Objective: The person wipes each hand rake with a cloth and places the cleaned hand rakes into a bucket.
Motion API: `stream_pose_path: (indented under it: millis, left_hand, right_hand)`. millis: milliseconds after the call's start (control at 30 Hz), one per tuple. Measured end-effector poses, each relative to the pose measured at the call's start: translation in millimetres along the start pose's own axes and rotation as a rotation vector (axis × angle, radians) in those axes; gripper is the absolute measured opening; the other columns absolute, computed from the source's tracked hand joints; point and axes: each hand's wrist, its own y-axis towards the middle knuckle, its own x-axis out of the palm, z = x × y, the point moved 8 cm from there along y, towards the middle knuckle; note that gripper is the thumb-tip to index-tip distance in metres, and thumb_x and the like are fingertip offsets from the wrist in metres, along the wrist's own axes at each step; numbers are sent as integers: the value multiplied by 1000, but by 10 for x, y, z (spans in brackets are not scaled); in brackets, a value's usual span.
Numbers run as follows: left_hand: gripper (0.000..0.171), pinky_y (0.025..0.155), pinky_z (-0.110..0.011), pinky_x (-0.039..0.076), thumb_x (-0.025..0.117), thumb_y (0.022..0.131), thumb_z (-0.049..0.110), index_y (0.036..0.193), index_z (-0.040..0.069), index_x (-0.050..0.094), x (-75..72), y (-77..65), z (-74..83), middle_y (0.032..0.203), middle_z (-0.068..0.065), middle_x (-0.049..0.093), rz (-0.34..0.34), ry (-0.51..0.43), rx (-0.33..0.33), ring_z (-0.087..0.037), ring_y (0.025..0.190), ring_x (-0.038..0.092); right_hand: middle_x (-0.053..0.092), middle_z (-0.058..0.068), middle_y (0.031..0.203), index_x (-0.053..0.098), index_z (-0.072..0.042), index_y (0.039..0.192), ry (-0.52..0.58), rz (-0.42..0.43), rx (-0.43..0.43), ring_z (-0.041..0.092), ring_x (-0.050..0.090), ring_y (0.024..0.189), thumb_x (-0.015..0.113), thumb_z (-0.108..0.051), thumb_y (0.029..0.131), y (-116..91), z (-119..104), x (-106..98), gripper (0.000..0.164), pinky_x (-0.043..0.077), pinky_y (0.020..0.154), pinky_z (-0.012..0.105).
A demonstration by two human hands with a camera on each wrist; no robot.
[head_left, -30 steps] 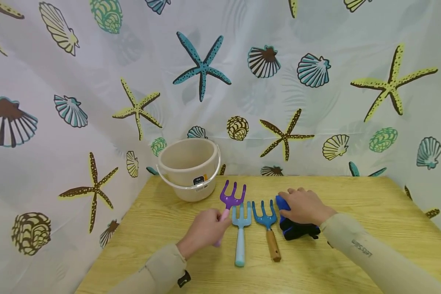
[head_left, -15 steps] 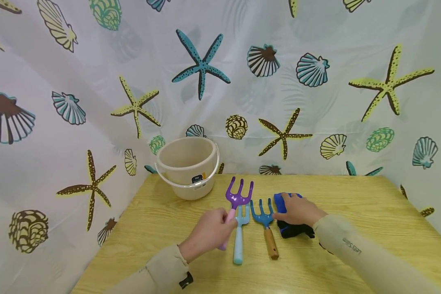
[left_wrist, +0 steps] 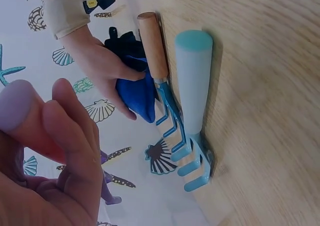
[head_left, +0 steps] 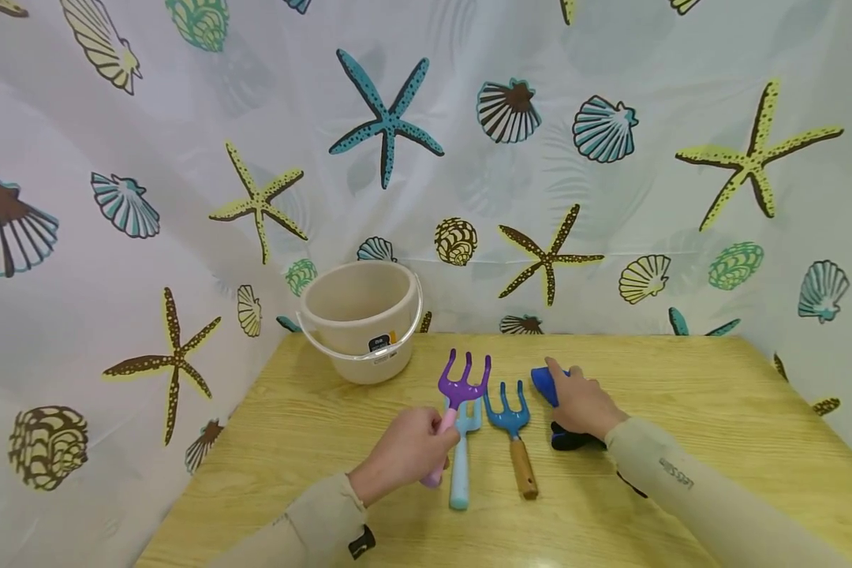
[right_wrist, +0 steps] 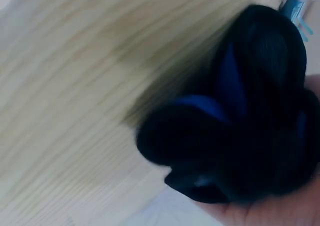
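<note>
My left hand (head_left: 408, 451) grips the pink handle of a purple hand fork (head_left: 461, 390), its tines pointing up and away. Behind that fork, partly covered by it, a light-blue hand fork (head_left: 460, 477) lies on the table. Just right of it lies a blue hand fork (head_left: 521, 467) with a wooden handle. My right hand (head_left: 584, 402) holds a folded bundle of blue-and-black gloves (head_left: 543, 384), thumb on one side and fingers on the other in the left wrist view. Dark folds of the gloves (right_wrist: 260, 116) fill much of the right wrist view, blurred.
A beige bucket (head_left: 358, 347) with a clear handle stands at the back left of the wooden table (head_left: 681, 394). Behind and beside the table hangs a white curtain (head_left: 468, 181) printed with shells and starfish.
My right hand has closed its grip on the gloves and turned them, so less of the blue part shows. My left hand has moved the purple fork slightly right, over the light-blue one.
</note>
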Motion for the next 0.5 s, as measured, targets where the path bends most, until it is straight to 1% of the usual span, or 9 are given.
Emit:
stream_pose_path:
  millis: [67, 133, 167, 233, 333, 400, 500]
  left_hand:
    - [15, 40, -24, 55, 57, 91, 19, 90, 5, 59, 21, 19, -12, 66, -11, 64, -12, -24, -2, -17, 47, 61]
    - [13, 40, -24, 55, 57, 91, 17, 91, 4, 58, 46, 39, -21, 68, -13, 64, -23, -49, 2, -19, 47, 61]
    - [13, 40, -24, 54, 57, 91, 17, 91, 4, 58, 55, 49, -23, 68, -14, 64, -25, -57, 7, -19, 47, 61]
    - [13, 39, -24, 54, 57, 92, 16, 92, 3, 58, 68, 68, -25, 68, -13, 64, -23, -59, 22, -19, 46, 60]
    - [14, 38, -23, 53, 57, 92, 17, 91, 3, 58, 69, 86, -23, 66, -10, 63, -6, -27, 38, -17, 45, 59]
    - [17, 37, -22, 51, 57, 91, 19, 93, 3, 59, 60, 90, -26, 66, -7, 61, 14, 11, 44, -15, 44, 58]
    - [23, 36, -22, 50, 58, 90, 22, 100, 1, 60, 52, 92, -32, 67, -5, 60, 35, 40, 44, -14, 44, 57]
  right_hand:
    - [40, 39, 124, 24, -3, 148, 3, 27, -16, 36, 57, 69, 64, -3, 80, -9, 19, -48, 79, 51, 46, 39]
    - [45, 36, 121, 31, -5, 146, -12, 60, -27, 31, 58, 65, 63, -1, 79, -28, 43, -109, 75, 49, 42, 36]
    - [48, 35, 119, 34, -6, 145, -21, 84, -35, 31, 59, 66, 63, -1, 79, -43, 49, -152, 73, 50, 42, 36]
    - [51, 33, 116, 37, -7, 143, -34, 144, -53, 32, 60, 68, 64, -2, 79, -84, 46, -262, 70, 52, 43, 39]
    - [54, 29, 113, 40, -11, 142, -50, 268, -105, 35, 61, 70, 66, -5, 78, -166, -10, -463, 70, 54, 45, 44]
    - [54, 27, 114, 39, -14, 143, -38, 347, -162, 36, 61, 75, 66, -7, 79, -243, -120, -619, 70, 55, 49, 49]
    - [54, 21, 118, 39, -19, 144, -27, 432, -271, 34, 62, 80, 66, -10, 80, -374, -374, -817, 70, 57, 55, 50]
